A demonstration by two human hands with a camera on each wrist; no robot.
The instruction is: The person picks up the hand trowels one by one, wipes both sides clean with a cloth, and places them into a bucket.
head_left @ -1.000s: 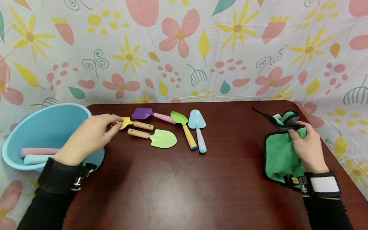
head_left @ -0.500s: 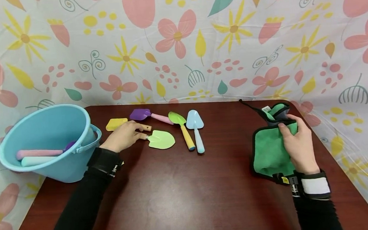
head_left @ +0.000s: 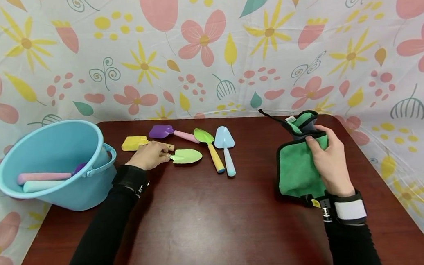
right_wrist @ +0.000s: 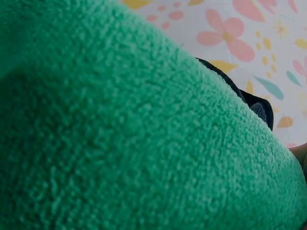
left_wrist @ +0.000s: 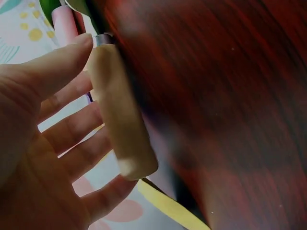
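Note:
My left hand (head_left: 150, 155) holds a small light-green toy shovel (head_left: 186, 156) by its wooden handle (left_wrist: 122, 112), between the thumb and the fingers. The shovel's blade now looks edge-tilted, just over the table. Right behind that hand lies a yellow toy shovel (head_left: 134, 143), its wooden handle partly covered by the fingers. On the right, my right hand (head_left: 328, 161) grips a folded green cloth (head_left: 297, 169) with black edging by its upper part. In the right wrist view the fuzzy cloth (right_wrist: 144, 129) fills most of the picture and hides the fingers.
A light blue bucket (head_left: 53, 137) stands tilted at the left, with a pink-handled tool (head_left: 45, 176) and a pale mint handle (head_left: 42, 185) inside. Behind the held shovel lie a purple shovel (head_left: 161, 131), a green one with yellow handle (head_left: 216, 159) and a blue one (head_left: 224, 138).
My left hand has come from beside the bucket to the light-green shovel, taken its handle and tipped the blade. The right hand has drawn the cloth leftward.

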